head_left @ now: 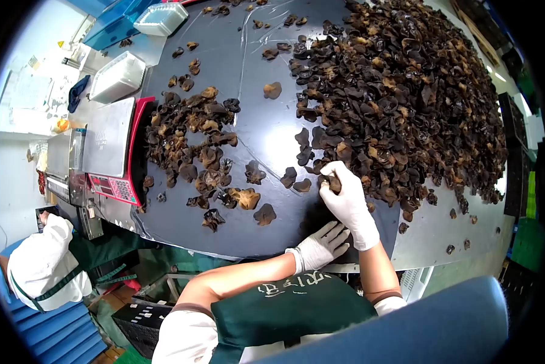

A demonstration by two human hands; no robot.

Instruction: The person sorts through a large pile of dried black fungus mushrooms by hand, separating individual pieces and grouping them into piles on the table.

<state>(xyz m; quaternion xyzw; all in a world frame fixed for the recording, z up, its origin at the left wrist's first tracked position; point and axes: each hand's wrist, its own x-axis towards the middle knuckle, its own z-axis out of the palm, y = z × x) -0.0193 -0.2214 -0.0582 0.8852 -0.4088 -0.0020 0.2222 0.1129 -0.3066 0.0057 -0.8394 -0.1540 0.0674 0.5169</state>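
One broad dark-covered table (263, 115) lies beneath and ahead of the fingers of both hands. The large pile of wood ear mushrooms (406, 103) spreads ahead of the right fingers and off to their right. A co-worker (45, 261) in white is well to the left of the left fingers. The smaller heap of wood ears (193, 130) lies ahead and to the left of both sets of fingers, with the red-edged digital scale (110, 138) beyond its left side. The right hand (329, 179), in a white glove, reaches forward from a nearly straight forearm, wrist slightly bent; its thumb and forefinger are curled closed around a brown wood ear piece (329, 184) at the near left edge of the large pile. The left hand (324, 245), also gloved, comes in from the left on a slanting forearm, palm down, its fingers extended, slightly parted and holding nothing visible, near the right wrist.
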